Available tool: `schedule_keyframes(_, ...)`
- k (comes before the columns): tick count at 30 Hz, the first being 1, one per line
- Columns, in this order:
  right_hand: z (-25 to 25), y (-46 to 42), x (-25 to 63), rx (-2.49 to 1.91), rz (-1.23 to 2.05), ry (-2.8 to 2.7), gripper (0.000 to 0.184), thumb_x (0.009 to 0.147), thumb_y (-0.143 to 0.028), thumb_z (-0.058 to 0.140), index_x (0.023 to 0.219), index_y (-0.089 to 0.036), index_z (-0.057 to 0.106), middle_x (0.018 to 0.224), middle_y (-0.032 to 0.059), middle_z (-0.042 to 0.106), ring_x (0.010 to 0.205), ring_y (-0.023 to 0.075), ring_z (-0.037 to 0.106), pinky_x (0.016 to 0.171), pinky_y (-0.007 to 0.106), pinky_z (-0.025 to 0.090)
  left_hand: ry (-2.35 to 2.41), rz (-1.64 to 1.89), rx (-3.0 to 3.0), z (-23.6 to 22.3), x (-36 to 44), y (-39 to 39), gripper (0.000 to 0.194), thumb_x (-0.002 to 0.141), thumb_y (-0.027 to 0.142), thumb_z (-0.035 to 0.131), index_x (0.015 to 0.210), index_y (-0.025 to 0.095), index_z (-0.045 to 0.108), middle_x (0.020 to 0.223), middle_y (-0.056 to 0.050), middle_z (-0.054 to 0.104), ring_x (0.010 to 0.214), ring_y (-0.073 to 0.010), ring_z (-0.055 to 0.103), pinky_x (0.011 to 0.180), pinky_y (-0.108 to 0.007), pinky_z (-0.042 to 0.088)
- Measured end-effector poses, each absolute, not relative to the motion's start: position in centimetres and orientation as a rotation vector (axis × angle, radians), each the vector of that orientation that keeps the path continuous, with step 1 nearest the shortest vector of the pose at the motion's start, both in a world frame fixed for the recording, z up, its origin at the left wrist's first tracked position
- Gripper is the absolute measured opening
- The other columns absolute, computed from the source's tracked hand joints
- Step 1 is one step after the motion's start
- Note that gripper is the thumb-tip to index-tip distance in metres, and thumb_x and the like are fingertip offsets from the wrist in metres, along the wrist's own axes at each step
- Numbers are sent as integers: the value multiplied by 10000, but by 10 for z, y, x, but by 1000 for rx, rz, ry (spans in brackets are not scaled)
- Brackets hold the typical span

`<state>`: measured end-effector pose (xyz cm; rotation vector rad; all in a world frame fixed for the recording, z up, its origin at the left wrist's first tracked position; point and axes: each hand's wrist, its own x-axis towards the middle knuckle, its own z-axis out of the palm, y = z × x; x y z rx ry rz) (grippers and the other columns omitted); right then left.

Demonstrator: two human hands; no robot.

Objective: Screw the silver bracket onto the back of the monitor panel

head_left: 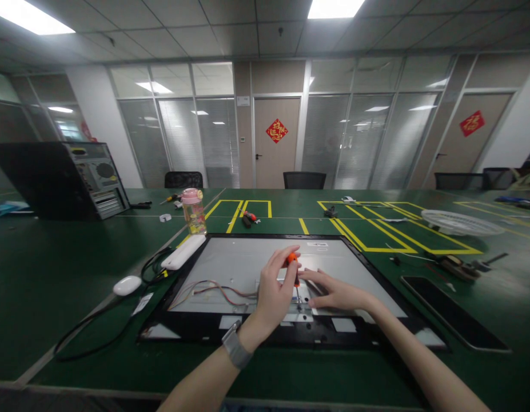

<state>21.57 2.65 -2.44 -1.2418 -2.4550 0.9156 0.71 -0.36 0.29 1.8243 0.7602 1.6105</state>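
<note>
An orange-and-black screwdriver (296, 279) stands nearly upright, its tip down on a small metal bracket (305, 316) at the panel's lower middle. My left hand (276, 284), with a watch (238, 345) on the wrist, is closed around its handle. Just right of the screwdriver, my right hand (333, 290) lies with its fingers stretched towards the bracket; exactly what the fingertips touch is unclear. Both hands are over a grey display panel (234, 257) with a black frame, lying flat. Thin coloured wires (224, 290) run across the panel's left part.
A computer case (84, 177) and a pink-lidded bottle (192, 212) stand at left. Near them lie a white power bank-like block (184, 252), a white mouse (127, 285) and black cables (93, 317). A dark tablet-like slab (453, 312) and a white round dish (459, 222) are at right.
</note>
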Motion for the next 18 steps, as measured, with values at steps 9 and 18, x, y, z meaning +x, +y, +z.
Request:
schedule_keyframes(9, -27, 27, 216, -1262, 907, -2448, 783, 786, -635, 590, 1412, -223, 364, 1515, 74, 308, 1417, 299, 176, 1176, 490, 30, 806, 1670, 1890, 2, 4, -3, 296, 930, 222, 402, 1148, 236, 603, 1030, -58, 524, 878, -160, 544, 779, -284, 464)
schedule_keyframes(18, -30, 29, 217, -1240, 907, -2457, 779, 787, -639, 585, 1420, -250, 349, 1520, 57, 298, 1422, 296, 157, 1177, 482, 7, 851, 1737, 1879, 1, 6, -1, 223, 890, 240, 528, 1086, 237, 635, 922, -28, 510, 806, -139, 538, 780, -275, 458)
